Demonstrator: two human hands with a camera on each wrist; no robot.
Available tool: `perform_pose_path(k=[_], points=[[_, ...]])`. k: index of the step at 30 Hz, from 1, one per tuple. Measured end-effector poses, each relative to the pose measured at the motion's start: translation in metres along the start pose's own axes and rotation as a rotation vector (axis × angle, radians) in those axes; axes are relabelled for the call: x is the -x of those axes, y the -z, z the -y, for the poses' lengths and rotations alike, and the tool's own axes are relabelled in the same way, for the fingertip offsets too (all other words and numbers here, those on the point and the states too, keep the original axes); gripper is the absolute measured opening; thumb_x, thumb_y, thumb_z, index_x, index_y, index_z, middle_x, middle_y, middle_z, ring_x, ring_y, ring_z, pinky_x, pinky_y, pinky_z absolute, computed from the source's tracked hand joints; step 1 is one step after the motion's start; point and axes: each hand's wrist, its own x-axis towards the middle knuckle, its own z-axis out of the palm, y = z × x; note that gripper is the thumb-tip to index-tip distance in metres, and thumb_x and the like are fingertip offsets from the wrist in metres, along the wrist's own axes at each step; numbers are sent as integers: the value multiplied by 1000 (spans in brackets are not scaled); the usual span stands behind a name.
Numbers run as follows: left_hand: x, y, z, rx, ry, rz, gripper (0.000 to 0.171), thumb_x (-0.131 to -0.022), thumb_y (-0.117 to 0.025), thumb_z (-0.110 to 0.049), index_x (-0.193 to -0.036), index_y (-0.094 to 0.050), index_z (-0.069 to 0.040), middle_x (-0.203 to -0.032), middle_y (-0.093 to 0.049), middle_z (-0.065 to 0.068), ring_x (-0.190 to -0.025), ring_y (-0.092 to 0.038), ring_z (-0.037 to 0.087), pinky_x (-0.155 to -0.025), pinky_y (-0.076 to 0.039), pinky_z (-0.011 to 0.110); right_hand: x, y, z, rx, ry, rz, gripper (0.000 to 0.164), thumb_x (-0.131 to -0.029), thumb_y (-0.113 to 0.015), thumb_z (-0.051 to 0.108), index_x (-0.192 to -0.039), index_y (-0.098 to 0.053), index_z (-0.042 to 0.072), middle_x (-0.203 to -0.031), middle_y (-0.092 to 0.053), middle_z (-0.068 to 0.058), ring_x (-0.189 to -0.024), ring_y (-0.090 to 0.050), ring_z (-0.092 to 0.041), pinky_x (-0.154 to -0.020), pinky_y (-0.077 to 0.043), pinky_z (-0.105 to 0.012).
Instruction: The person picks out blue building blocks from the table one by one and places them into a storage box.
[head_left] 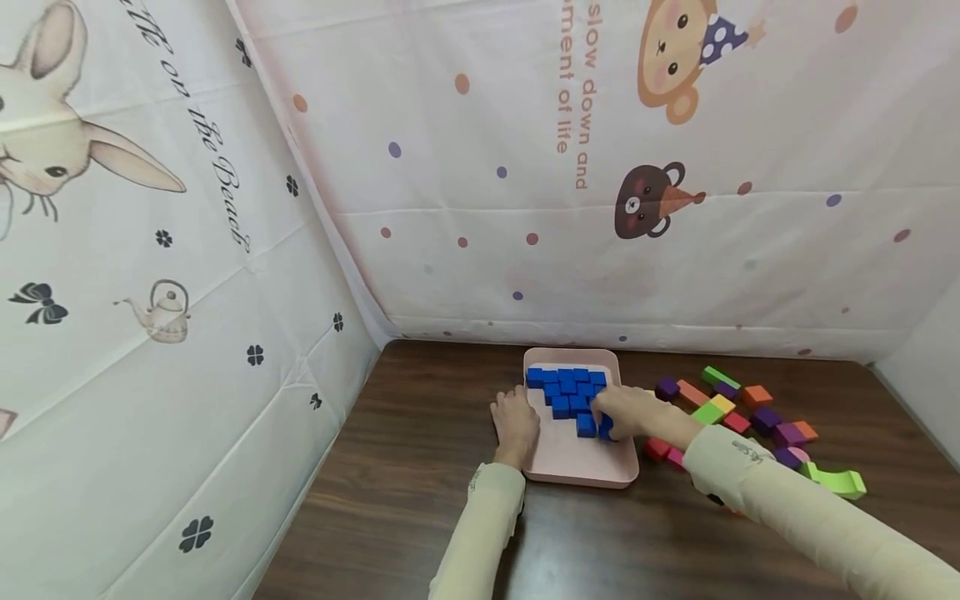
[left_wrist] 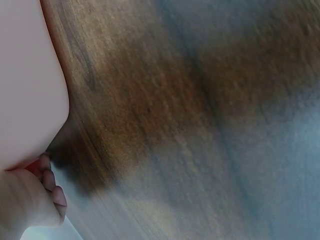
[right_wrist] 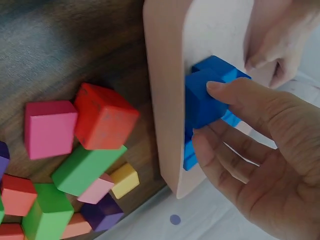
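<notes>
A pale pink tray (head_left: pixel 570 467) stands on the dark wooden table, with several blue blocks (head_left: pixel 566 387) packed toward its far side. My left hand (head_left: pixel 516 423) holds the tray's left rim. In the left wrist view, the tray's smooth pink side (left_wrist: pixel 30 85) fills the left edge, and curled fingers show at its lower corner. Over the right part of the tray, my right hand (head_left: pixel 626 408) pinches a blue block (right_wrist: pixel 205 100) between thumb and fingers. That block is beside other blue ones near the tray's right wall; the right wrist view hides its underside.
Right of the tray lie several loose blocks, among them a red block (right_wrist: pixel 106 117), a pink block (right_wrist: pixel 50 129), a green block (right_wrist: pixel 87 170) and a light green arched block (head_left: pixel 834 481). Printed cloth (head_left: pixel 465 275) hangs behind the table and along its left.
</notes>
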Motion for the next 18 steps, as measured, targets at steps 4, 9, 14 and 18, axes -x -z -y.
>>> perform_pose_path(k=[4, 9, 14, 18], points=[[3, -2, -3, 0, -2, 0, 26, -93, -72, -17, -116, -68, -8, -106, -75, 9, -98, -61, 25, -86, -47, 39, 3, -11, -3, 9, 12, -29, 17, -80, -84, 3, -90, -71, 8, -93, -70, -10, -76, -59, -17, -77, -62, -42], [2, -5, -7, 5, -25, 6, 26, -92, -72, -17, -117, -68, -8, -106, -75, 10, -99, -61, 26, -87, -48, 40, 4, -18, -8, 5, -20, -43, 20, -81, -83, 3, -93, -69, 9, -98, -69, -13, -82, -64, -20, -81, -62, -44], [-7, -10, -3, -7, -19, 6, 29, -92, -72, -18, -119, -68, -9, -108, -75, 10, -100, -61, 26, -87, -48, 40, 1, -7, -18, -33, -60, -54, 19, -87, -80, 8, -104, -72, 6, -106, -70, -17, -82, -67, -20, -76, -62, -40], [-19, -10, 3, -21, 0, 30, 35, -92, -73, -20, -124, -66, -7, -114, -74, 11, -105, -61, 27, -92, -48, 41, -4, 16, -35, -4, -53, -180, 34, -92, -74, 13, -122, -67, -2, -120, -66, -27, -96, -70, -32, -84, -60, -46]])
